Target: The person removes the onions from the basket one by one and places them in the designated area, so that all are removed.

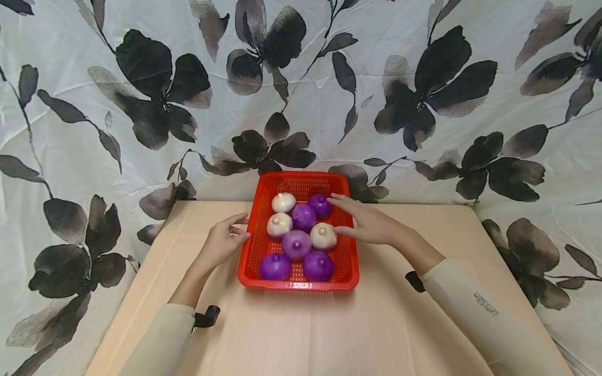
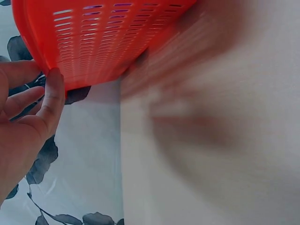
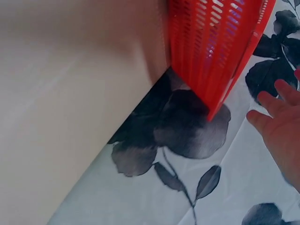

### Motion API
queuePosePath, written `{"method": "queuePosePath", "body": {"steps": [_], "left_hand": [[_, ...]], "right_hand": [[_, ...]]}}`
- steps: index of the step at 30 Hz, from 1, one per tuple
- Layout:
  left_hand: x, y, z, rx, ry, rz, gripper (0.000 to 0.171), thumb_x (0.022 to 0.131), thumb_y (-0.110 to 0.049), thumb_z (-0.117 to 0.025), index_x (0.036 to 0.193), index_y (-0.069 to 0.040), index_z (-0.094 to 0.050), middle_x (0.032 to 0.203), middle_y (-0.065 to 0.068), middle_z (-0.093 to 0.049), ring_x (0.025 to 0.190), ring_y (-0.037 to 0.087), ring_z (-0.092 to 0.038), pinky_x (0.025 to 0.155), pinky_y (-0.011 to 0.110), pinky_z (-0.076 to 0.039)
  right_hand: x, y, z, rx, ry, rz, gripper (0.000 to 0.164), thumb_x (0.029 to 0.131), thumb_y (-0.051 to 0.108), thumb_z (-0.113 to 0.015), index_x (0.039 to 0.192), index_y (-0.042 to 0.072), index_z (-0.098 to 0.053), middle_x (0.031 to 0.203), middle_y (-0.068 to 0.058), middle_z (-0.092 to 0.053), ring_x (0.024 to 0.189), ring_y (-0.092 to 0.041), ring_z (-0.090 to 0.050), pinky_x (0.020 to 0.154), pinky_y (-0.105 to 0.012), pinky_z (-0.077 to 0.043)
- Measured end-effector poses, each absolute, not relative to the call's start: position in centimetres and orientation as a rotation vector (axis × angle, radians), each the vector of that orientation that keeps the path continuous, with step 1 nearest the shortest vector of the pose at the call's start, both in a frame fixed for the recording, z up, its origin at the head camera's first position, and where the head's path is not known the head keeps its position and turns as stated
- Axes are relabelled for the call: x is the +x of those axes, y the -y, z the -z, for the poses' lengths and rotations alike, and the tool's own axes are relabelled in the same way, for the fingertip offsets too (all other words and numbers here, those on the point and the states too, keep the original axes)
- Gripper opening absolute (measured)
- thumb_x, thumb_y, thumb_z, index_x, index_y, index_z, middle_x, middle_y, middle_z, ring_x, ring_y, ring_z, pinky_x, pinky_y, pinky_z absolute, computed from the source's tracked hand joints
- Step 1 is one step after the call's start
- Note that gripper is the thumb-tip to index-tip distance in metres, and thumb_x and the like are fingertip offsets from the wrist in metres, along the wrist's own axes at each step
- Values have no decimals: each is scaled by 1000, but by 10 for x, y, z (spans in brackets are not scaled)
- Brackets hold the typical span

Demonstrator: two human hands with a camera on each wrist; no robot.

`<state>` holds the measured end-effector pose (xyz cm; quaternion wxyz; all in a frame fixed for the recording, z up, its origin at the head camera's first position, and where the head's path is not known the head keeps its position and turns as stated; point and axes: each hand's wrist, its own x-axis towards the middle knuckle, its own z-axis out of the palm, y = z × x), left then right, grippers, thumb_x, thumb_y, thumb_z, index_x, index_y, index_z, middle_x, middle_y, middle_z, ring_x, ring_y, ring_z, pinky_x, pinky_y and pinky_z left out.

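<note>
A red plastic basket with slotted walls stands on the table, holding several purple onions and three white onions. My left hand is at the basket's left side, thumb and fingertips right at the rim. In the left wrist view, the thumb overlaps the rim's edge while the fingers stay loosely bent. Over the right rim reaches my right hand, fingers spread. Its thumb tip is close by the right-hand white onion, and the fingertips are near the rearmost purple onion.
The light wooden table ends just behind the basket. Behind it hangs a white cloth printed with dark flowers. A small black wrist camera sits at the left sleeve, another black device at the right.
</note>
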<state>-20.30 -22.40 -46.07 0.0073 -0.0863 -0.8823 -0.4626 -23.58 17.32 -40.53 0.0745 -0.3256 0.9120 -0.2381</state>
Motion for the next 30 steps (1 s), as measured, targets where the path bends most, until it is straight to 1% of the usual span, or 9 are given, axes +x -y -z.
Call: {"method": "queuePosePath", "body": {"steps": [3, 10, 14, 17, 20, 21, 25, 28, 30], "left_hand": [[-204, 223, 459, -237, 2775, 1481, 55, 94, -3, -70, 146, 3, -54, 128, 24, -68, 98, 31, -72, 74, 23, -60], [-206, 223, 457, -258, 2801, 1506, 49, 96, -1, -67, 142, 7, -56, 119, 26, -69, 96, 32, -73, 76, 27, -62], [-207, 223, 457, -258, 2802, 1535, 47, 96, 1, -67, 141, 7, -56, 116, 27, -69, 94, 32, -73, 76, 33, -64], [-206, 222, 457, -256, 2793, 1568, 48, 96, 1, -67, 142, 8, -55, 116, 28, -68, 94, 31, -74, 76, 35, -64], [-204, 223, 458, -238, 2785, 1599, 48, 96, 1, -66, 143, 8, -55, 116, 28, -68, 93, 30, -74, 76, 37, -64], [-203, 223, 459, -229, 2785, 1603, 48, 96, 1, -66, 143, 8, -55, 116, 28, -68, 92, 29, -74, 77, 38, -64], [-202, 223, 459, -205, 2785, 1616, 48, 96, 3, -65, 143, 8, -55, 116, 28, -67, 90, 28, -74, 79, 44, -64], [-202, 222, 458, -211, 2780, 1619, 48, 96, 4, -65, 142, 8, -55, 116, 29, -67, 90, 27, -74, 78, 43, -64], [-202, 221, 458, -220, 2781, 1629, 48, 96, 4, -65, 142, 9, -54, 116, 29, -67, 90, 27, -73, 78, 42, -64]], "right_hand": [[-239, -164, 402, -1007, -2688, 722, 82, 94, 56, -66, 161, 20, -37, 169, -3, -32, 157, -29, -29, 122, -60, -31], [-245, -142, 396, -1048, -2579, 773, 78, 90, 44, -76, 158, 24, -44, 161, 1, -45, 148, -24, -44, 116, -51, -44], [-247, -127, 391, -1067, -2529, 760, 76, 89, 39, -78, 157, 25, -46, 147, -2, -59, 128, -23, -58, 105, -45, -54], [-248, -117, 389, -1065, -2494, 721, 78, 88, 38, -79, 157, 23, -45, 142, -6, -61, 117, -23, -60, 97, -41, -57], [-249, -104, 390, -1057, -2463, 681, 81, 87, 39, -81, 157, 22, -44, 144, -6, -61, 114, -23, -60, 98, -38, -55], [-249, -99, 391, -1061, -2447, 672, 81, 87, 38, -81, 158, 21, -44, 142, -6, -61, 109, -25, -62, 96, -39, -55], [-247, -84, 394, -1081, -2402, 638, 80, 87, 36, -82, 157, 25, -44, 142, -3, -61, 118, -22, -61, 107, -42, -50], [-245, -74, 394, -1089, -2362, 644, 80, 87, 32, -83, 157, 27, -45, 148, -3, -58, 132, -24, -55, 112, -45, -47], [-243, -68, 395, -1082, -2316, 662, 81, 86, 29, -84, 157, 28, -44, 151, -5, -56, 135, -28, -55, 111, -46, -49]]}}
